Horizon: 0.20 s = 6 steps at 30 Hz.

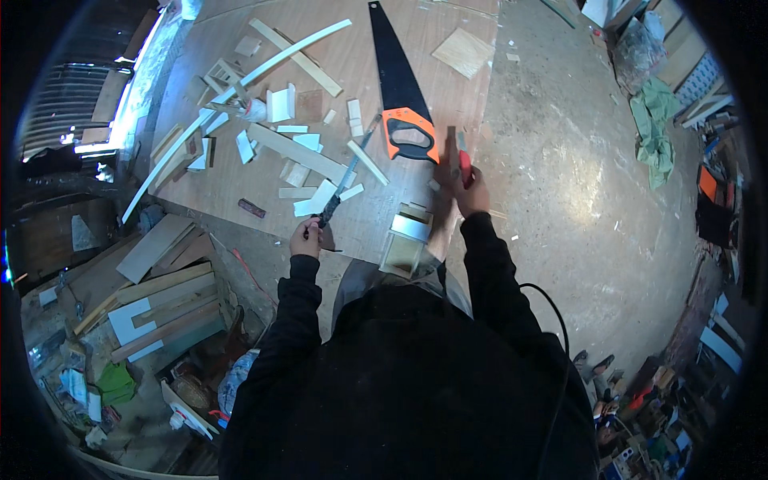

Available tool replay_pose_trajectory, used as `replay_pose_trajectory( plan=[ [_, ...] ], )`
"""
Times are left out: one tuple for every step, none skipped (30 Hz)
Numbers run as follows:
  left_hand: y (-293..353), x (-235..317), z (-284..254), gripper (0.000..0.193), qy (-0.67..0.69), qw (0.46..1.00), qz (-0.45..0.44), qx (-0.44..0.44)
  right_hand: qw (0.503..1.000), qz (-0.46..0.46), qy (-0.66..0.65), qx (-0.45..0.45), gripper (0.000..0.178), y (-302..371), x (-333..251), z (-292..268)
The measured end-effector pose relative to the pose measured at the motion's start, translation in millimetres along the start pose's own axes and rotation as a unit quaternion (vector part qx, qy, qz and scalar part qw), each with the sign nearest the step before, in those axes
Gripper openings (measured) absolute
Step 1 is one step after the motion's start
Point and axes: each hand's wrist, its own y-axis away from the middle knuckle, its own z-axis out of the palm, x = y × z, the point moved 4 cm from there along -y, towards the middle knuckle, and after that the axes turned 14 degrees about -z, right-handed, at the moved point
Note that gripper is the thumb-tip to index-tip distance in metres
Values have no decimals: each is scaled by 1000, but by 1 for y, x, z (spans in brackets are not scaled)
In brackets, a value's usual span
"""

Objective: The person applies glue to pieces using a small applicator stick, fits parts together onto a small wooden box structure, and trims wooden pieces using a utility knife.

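Note:
My left hand is closed on the dark grip of a narrow saw, whose thin grey blade slants away over the wood scraps. In my right hand is a red-handled tool; its far end is dark and its exact kind is unclear. Beyond my hands lies a large handsaw with a black blade and orange handle, flat on the wooden board. A small wooden box-like piece with a white band stands at the near edge, between my hands.
Several wood offcuts and long thin strips cover the board's left side. A square wood piece lies far right. Stacked planks and clutter fill the lower left. A green cloth and a dark cable are at right.

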Motion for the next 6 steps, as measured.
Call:
replay_pose_trajectory(
  plan=[
    [4,3,4,21,-31,999,18,8,1000,1,2,-11,50,-5,-4,5],
    [8,4,10,21,-31,999,15,1,1000,3,5,-21,50,-10,-6,7],
    [12,9,18,21,-44,998,40,-19,1000,7,10,-19,50,-12,-3,8],
    [17,13,27,20,-57,996,64,-40,999,-14,35,-20,49,-14,0,9],
    [20,16,38,21,-80,992,80,-53,997,-34,60,-22,49,-16,4,8],
    [24,17,42,21,-105,988,94,-59,998,-24,54,-29,52,-17,4,12]
  ],
)
